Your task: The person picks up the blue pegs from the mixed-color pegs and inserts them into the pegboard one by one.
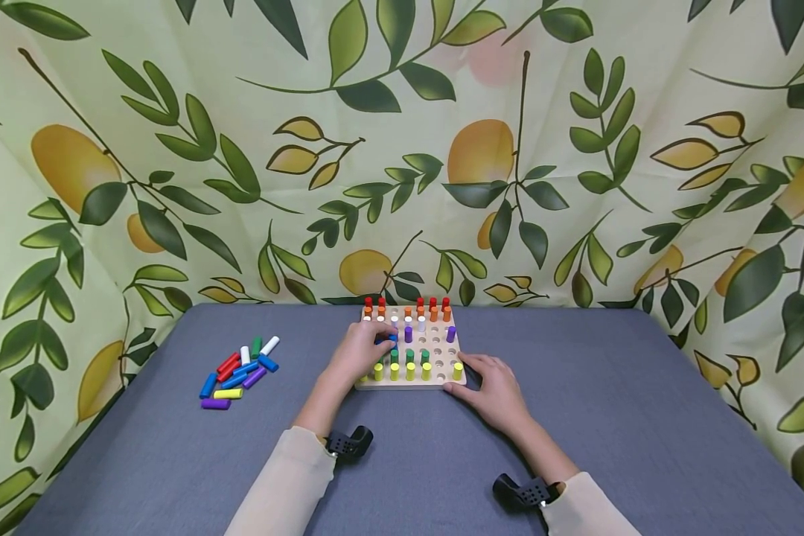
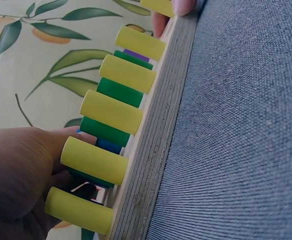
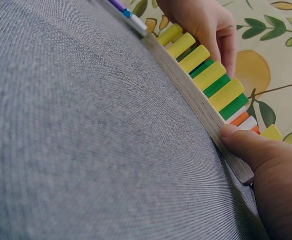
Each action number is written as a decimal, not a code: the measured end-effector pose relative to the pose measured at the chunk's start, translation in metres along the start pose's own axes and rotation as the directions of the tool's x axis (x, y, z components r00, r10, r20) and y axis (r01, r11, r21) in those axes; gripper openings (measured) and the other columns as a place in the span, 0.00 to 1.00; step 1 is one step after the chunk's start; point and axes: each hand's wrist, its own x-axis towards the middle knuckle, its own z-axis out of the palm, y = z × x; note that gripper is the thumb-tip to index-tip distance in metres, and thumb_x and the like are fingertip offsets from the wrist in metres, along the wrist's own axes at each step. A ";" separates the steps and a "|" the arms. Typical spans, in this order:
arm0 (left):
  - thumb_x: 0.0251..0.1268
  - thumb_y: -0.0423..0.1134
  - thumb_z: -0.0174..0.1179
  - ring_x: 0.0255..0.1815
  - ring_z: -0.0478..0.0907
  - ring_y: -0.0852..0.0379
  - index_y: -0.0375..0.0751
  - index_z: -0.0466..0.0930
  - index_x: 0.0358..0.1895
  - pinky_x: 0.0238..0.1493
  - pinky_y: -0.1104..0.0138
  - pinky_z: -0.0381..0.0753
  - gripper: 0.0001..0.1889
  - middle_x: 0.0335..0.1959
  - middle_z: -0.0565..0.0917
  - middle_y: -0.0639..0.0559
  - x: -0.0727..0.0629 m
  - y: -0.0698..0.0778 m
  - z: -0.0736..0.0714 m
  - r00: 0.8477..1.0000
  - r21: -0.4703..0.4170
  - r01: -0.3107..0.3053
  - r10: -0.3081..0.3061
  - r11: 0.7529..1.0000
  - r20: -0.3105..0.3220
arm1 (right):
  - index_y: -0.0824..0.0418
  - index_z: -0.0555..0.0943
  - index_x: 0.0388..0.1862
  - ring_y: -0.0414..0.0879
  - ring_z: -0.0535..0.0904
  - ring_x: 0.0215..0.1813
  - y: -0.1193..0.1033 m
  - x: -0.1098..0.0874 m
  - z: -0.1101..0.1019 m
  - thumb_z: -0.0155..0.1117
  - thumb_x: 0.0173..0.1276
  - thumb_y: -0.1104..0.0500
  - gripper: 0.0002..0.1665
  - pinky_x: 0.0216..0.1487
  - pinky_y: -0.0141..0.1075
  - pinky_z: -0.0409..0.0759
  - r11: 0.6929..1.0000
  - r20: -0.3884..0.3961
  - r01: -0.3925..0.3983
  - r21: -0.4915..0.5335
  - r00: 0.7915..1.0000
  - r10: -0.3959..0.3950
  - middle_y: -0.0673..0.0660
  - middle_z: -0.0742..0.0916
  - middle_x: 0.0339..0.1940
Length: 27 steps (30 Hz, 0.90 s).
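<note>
A wooden pegboard (image 1: pixel 409 385) lies on the table, with coloured pegs standing upright in rows. My left hand (image 1: pixel 359 348) reaches over its left side, thumb and fingers pinching a blue peg (image 1: pixel 393 338) in a row behind the green pegs (image 1: pixel 410 356). In the left wrist view, a fingertip meets that blue peg (image 2: pixel 108 146), partly hidden by green and yellow ones. Yellow pegs (image 1: pixel 410 371) line the front row, with a gap toward the right. My right hand (image 1: pixel 496 391) grips the board's front right corner, its thumb on the front edge and fingers along the right side.
Several loose pegs in mixed colours, among them a yellow peg (image 1: pixel 228 394) and a purple peg (image 1: pixel 216 404), lie left of the board on the grey-blue tablecloth (image 1: pixel 576 372). A leaf-patterned curtain (image 1: pixel 402 223) hangs behind the table.
</note>
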 end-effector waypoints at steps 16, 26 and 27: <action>0.67 0.35 0.66 0.59 0.83 0.50 0.42 0.90 0.50 0.60 0.53 0.82 0.11 0.53 0.89 0.46 0.000 0.004 -0.003 0.998 0.033 0.041 -0.042 0.999 0.043 | 0.59 0.78 0.68 0.62 0.76 0.68 -0.002 0.000 0.000 0.74 0.61 0.40 0.41 0.71 0.62 0.66 1.000 0.003 -0.003 0.003 1.000 0.003 0.62 0.84 0.63; 0.70 0.39 0.64 0.51 0.82 0.55 0.44 0.89 0.51 0.52 0.57 0.83 0.11 0.53 0.88 0.48 -0.006 0.007 -0.012 0.997 0.094 0.039 -0.045 0.995 0.064 | 0.59 0.78 0.69 0.62 0.75 0.69 -0.001 0.000 -0.001 0.74 0.61 0.40 0.41 0.71 0.62 0.66 1.000 0.014 -0.006 0.010 1.000 0.006 0.63 0.84 0.64; 0.70 0.39 0.64 0.51 0.83 0.54 0.43 0.89 0.51 0.52 0.57 0.83 0.11 0.52 0.89 0.48 -0.007 0.008 -0.013 0.998 0.091 0.033 -0.039 0.995 0.059 | 0.59 0.78 0.69 0.63 0.75 0.69 -0.001 0.000 -0.002 0.74 0.61 0.40 0.41 0.72 0.63 0.66 1.000 0.013 -0.008 0.012 1.000 0.008 0.63 0.84 0.64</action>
